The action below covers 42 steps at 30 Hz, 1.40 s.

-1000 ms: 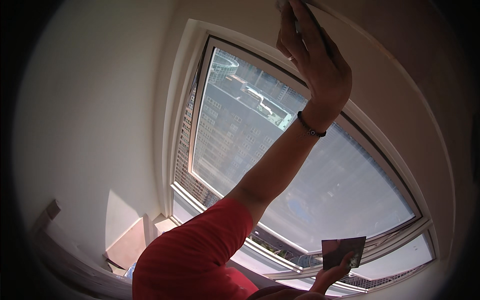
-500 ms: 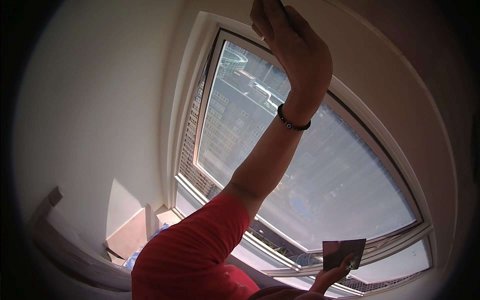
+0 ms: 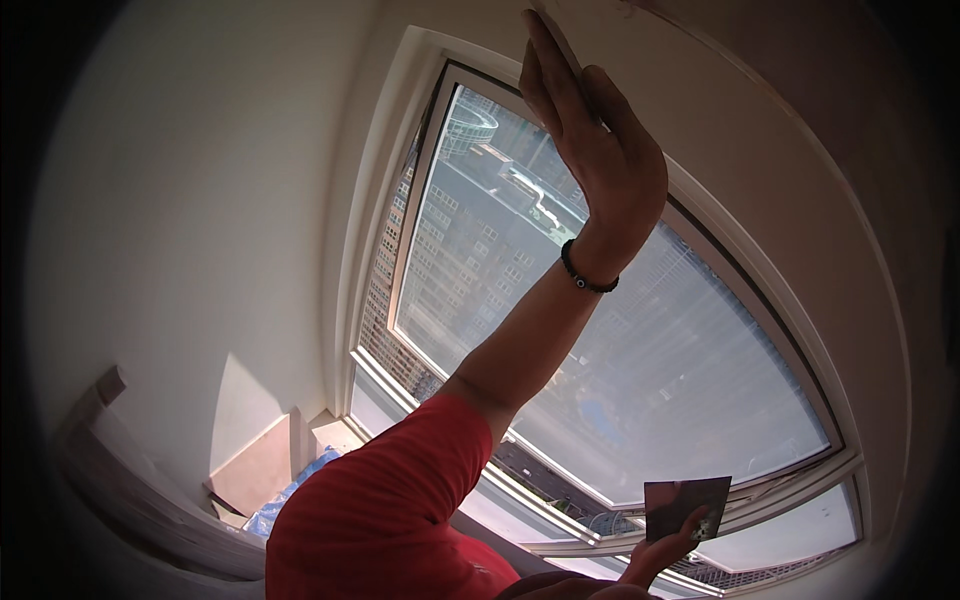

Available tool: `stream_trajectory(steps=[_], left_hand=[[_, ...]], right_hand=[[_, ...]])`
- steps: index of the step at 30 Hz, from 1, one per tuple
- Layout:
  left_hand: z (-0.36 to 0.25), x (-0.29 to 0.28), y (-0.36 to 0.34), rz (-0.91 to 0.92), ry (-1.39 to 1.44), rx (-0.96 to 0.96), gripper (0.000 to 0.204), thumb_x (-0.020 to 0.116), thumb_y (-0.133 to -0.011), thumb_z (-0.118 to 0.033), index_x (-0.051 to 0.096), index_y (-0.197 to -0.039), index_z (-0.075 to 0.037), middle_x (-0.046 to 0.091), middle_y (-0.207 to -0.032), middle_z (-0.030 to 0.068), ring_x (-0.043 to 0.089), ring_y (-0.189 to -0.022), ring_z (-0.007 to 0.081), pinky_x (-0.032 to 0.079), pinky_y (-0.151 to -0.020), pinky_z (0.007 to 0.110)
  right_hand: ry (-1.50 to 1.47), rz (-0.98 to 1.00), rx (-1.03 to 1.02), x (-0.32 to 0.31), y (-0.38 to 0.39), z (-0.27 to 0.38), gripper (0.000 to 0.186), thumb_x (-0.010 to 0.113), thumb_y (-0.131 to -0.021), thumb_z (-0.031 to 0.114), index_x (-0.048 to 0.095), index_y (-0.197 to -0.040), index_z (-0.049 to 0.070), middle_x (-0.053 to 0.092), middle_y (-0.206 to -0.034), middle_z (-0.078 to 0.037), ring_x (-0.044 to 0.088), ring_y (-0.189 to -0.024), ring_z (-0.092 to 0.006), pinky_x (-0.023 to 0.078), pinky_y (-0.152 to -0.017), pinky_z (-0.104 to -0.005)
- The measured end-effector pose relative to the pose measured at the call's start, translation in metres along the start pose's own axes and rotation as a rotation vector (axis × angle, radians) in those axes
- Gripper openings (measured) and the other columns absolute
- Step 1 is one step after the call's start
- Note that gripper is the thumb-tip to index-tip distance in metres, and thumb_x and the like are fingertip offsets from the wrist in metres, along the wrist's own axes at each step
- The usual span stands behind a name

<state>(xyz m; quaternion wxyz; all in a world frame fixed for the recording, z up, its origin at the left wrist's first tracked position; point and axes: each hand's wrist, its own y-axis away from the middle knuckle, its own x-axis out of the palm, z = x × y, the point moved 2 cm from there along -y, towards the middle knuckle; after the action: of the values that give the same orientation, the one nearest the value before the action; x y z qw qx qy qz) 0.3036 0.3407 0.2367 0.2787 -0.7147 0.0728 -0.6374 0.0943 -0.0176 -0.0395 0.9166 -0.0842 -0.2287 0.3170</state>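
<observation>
My left hand point(image 3: 605, 150) is raised high under the upper wall above the window, bent back at the wrist, with a beaded bracelet on it. Its fingers and thumb close on a thin flat blade point(image 3: 562, 42), seen almost edge-on, so its full shape is hidden. The blade's far end lies close to the wall surface; whether it touches, I cannot tell. Low on the right, my right hand point(image 3: 665, 550) grips a dark square plate point(image 3: 680, 498), thumb across its face. A little whitish stuff point(image 3: 704, 530) shows by the thumb.
A large tilted window pane point(image 3: 600, 330) in a pale frame stands ahead, with buildings outside far below. A plain wall point(image 3: 190, 180) rises at left. Below it are a leaning board point(image 3: 252, 468), blue plastic sheeting point(image 3: 290, 497) and a pale covered shape point(image 3: 130, 490).
My left hand has come slightly down and toward me, so its fingertips and the thin blade show more fully. My right hand and the square plate have hardly moved.
</observation>
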Motion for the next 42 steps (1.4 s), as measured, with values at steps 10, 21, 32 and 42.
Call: stream_trajectory(steps=[10,21,32,42], left_hand=[[0.008,0.013,0.011,0.152,-0.21,0.061,0.057,0.032,-0.105,-0.004,0.018,-0.16,0.004,0.028,-0.151,0.0277,0.037,-0.137,0.0369,0.039,-0.107,0.049],[-0.022,0.025,0.019,0.136,-0.216,0.174,0.07,0.043,-0.093,0.006,0.023,-0.16,0.002,0.027,-0.154,0.029,0.039,-0.132,0.037,0.037,-0.107,0.051],[-0.008,0.011,-0.022,0.002,-0.081,0.383,0.059,0.04,-0.103,-0.003,0.022,-0.158,0.008,0.033,-0.15,0.0328,0.038,-0.135,0.0434,0.036,-0.111,0.052],[-0.044,0.053,0.02,-0.063,-0.229,0.164,0.064,0.045,-0.102,-0.004,0.018,-0.158,0.009,0.031,-0.153,0.0322,0.042,-0.13,0.045,0.033,-0.111,0.051]], right_hand=[[0.009,0.072,0.013,0.005,-0.002,0.0,0.06,0.065,-0.101,0.039,0.046,-0.143,0.0,0.061,-0.132,-0.015,0.064,-0.117,-0.0253,0.053,-0.102,-0.0373],[0.036,-0.005,0.004,-0.003,0.001,0.002,0.057,0.062,-0.102,0.038,0.05,-0.139,-0.003,0.064,-0.128,-0.015,0.065,-0.115,-0.0259,0.053,-0.102,-0.0375],[0.01,-0.099,-0.009,-0.014,0.003,0.003,0.064,0.067,-0.099,0.041,0.05,-0.137,-0.007,0.065,-0.124,-0.018,0.067,-0.11,-0.0273,0.055,-0.095,-0.0386],[-0.046,-0.035,-0.033,-0.017,0.003,0.007,0.061,0.064,-0.101,0.041,0.049,-0.137,-0.006,0.064,-0.126,-0.019,0.067,-0.111,-0.0289,0.057,-0.096,-0.0403]])
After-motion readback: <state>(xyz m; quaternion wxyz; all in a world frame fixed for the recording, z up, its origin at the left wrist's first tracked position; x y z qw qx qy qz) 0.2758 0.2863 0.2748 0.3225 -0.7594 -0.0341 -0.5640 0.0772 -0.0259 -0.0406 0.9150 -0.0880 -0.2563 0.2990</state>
